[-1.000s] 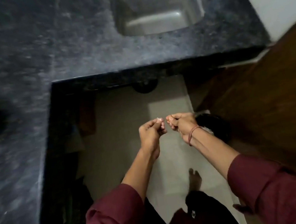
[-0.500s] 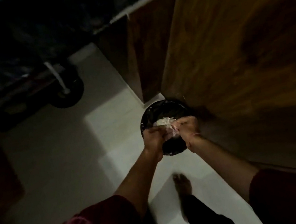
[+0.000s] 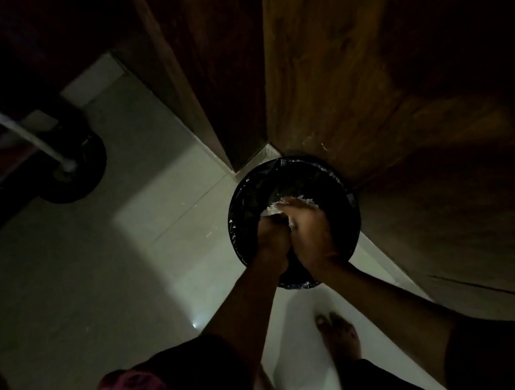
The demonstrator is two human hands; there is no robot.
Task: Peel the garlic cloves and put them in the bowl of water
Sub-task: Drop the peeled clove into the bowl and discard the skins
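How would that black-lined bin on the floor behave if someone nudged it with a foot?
The bin would probably slide easily: it stands on smooth, glossy floor tiles. It seems light, holding only pale papery scraps as far as visible. The wooden cabinet right behind it would likely stop it. The thin liner looks floppy and crinkly.

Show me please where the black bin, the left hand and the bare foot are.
black bin (image 3: 239,211): head view, left side of the lined rim.
left hand (image 3: 272,243): head view, back of the hand.
bare foot (image 3: 339,333): head view, top of the foot.
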